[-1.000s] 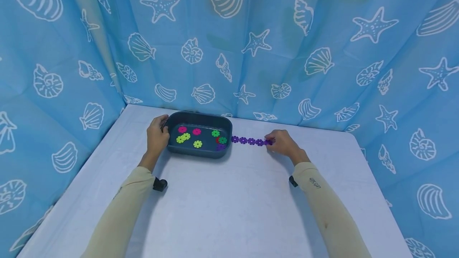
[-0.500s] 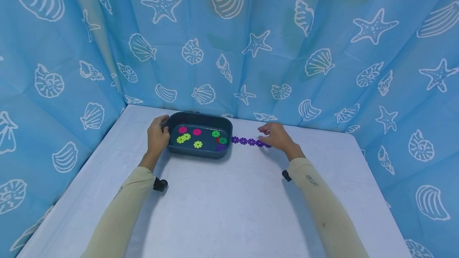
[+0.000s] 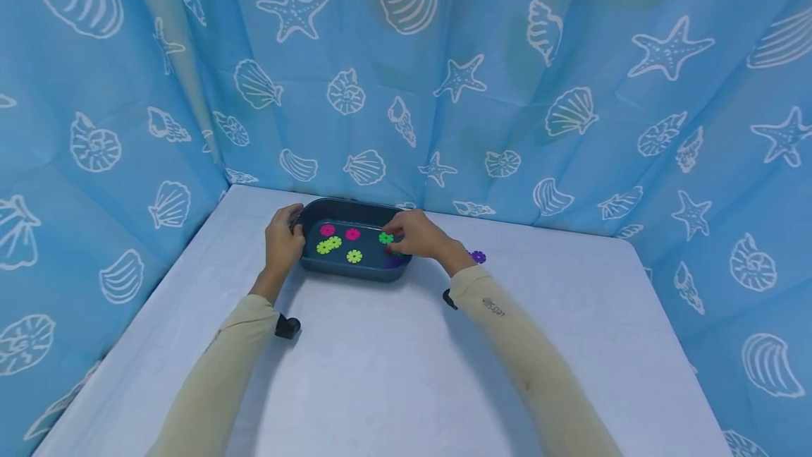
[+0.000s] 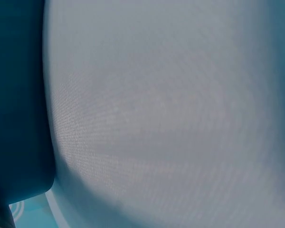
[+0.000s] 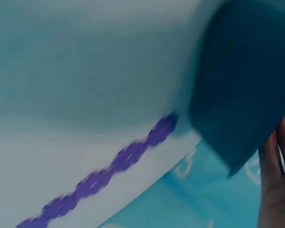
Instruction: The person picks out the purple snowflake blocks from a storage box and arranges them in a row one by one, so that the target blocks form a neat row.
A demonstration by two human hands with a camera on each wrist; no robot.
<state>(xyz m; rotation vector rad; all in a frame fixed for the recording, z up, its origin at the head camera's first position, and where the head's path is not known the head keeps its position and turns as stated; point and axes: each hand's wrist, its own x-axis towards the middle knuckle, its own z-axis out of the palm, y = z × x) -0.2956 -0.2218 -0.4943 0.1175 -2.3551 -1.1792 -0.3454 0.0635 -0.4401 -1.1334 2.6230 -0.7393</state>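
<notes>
A dark blue-grey plastic basin (image 3: 349, 271) stands at the back of the table. My left hand (image 3: 282, 242) grips its left end. My right hand (image 3: 419, 235) reaches over the right rim, thumb and fingertips apart around a green notched disc (image 3: 385, 238). Red and purple bits show beneath it, mostly covered. Farther left in the basin lie pink discs (image 3: 352, 234) and yellow discs (image 3: 354, 256). A chain of joined purple notched discs (image 5: 130, 154) lies on the table to the right of the basin; in the head view the right hand hides most of it.
A white cloth covers the table (image 3: 380, 358). Blue curtains (image 3: 444, 125) with white shell and starfish prints hang close behind the basin and along both sides.
My right hand has let go of the purple chain's right end and moved left into the basin. The chain stays on the table. My left hand keeps its place.
</notes>
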